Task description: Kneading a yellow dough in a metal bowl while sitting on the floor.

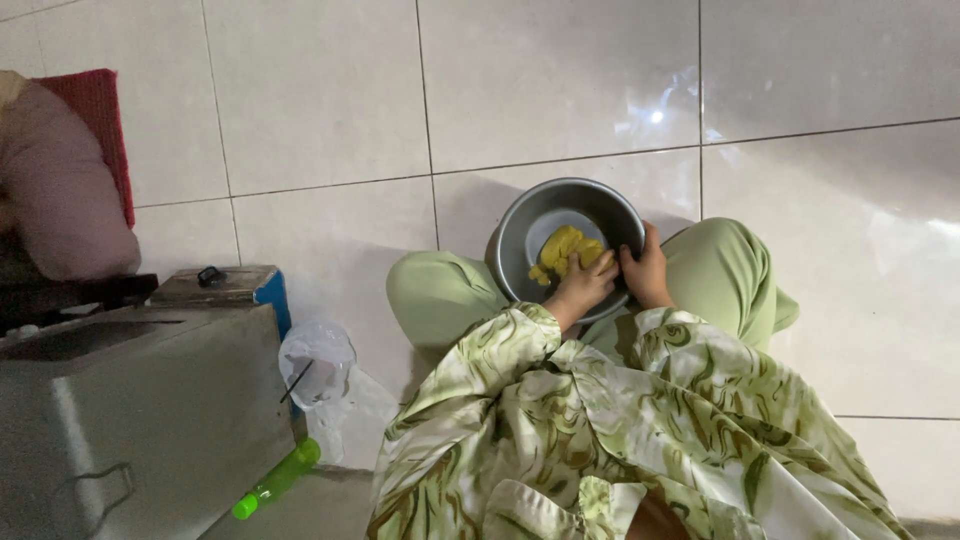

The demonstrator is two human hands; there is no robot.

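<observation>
In the head view we look down on a person sitting cross-legged on a pale tiled floor, in light green trousers and a green-and-cream patterned top. A round metal bowl rests tilted in the lap, between the knees, its open side turned toward the person. Inside it lies 1 lump of yellow dough, sitting against the lower right part of the bowl's inner wall.

The left hand reaches into the bowl from below; its fingers are curled down onto the near edge of the dough and press into it, so they grasp the lump rather than lie loose. The right hand clamps the right rim of the bowl, thumb inside the rim and the other fingers wrapped around the outside; its fingertips lie just beside the dough, but we cannot tell whether they touch it.

To the left stands a grey metal box with a wire handle on its side. Behind it we see a small wooden block with a blue side, and a small dark object lies on top of that. A crumpled clear plastic bag lies on the floor just beside the box, and a green plastic bottle lies on its side near the box's lower corner. At the far left a pinkish cushion leans against something red.
</observation>
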